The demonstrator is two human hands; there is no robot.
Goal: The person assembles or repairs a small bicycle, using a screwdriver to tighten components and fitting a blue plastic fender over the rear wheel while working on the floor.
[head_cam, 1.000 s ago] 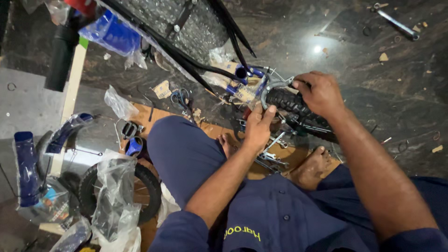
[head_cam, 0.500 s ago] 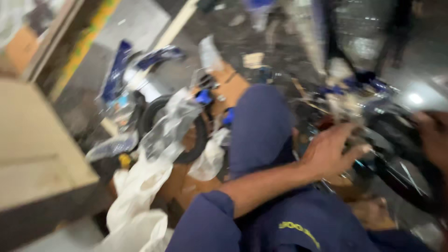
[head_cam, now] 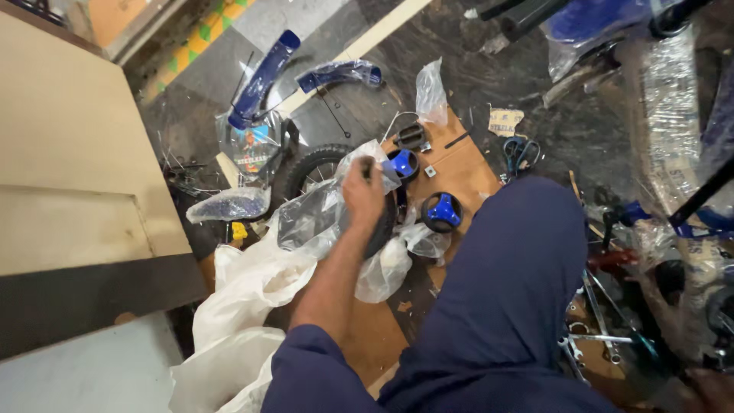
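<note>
Now left hand [head_cam: 363,191] reaching left — fingers closed, pinching a clear plastic bag [head_cam: 367,164] over the small black tyre [head_cam: 321,172], beside blue-hubbed wheels [head_cam: 443,212] on cardboard [head_cam: 459,172]. Right hand out of view.

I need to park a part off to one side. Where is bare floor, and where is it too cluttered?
Bare cardboard lies between the small blue-hubbed wheels and the scissors. A second bare strip runs beside the forearm. It is crowded around the left hand, among the plastic bags and the tyre.
</note>
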